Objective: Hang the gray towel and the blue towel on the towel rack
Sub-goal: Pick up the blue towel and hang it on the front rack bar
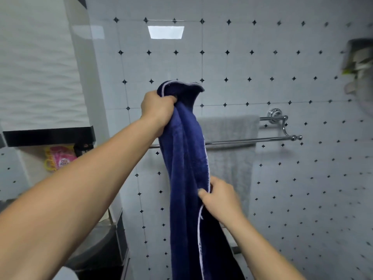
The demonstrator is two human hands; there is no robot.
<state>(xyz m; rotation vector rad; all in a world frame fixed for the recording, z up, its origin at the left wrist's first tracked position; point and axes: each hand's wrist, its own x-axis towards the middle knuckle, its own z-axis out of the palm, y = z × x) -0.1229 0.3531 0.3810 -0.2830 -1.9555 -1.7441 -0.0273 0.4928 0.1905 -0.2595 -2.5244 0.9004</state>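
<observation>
1. My left hand (158,110) is clenched on the top of the blue towel (185,168), bunching it up in front of the tiled wall (282,188), above the level of the rack.
2. My right hand (219,199) pinches the towel's pale-trimmed edge lower down, thumb on the near side.
3. The blue towel hangs in one long fold between my hands and runs out of view at the bottom.
4. The gray towel (228,134) is draped over the back bar of the towel rack (282,126), just behind the blue one.
5. The front bar is bare on its right part; the blue towel and my left arm hide its middle.
6. At far left, a pink and yellow packet (59,158) sits in a niche under a dark ledge (48,135).
7. A blurred shelf with items (359,63) sits at the right edge.
</observation>
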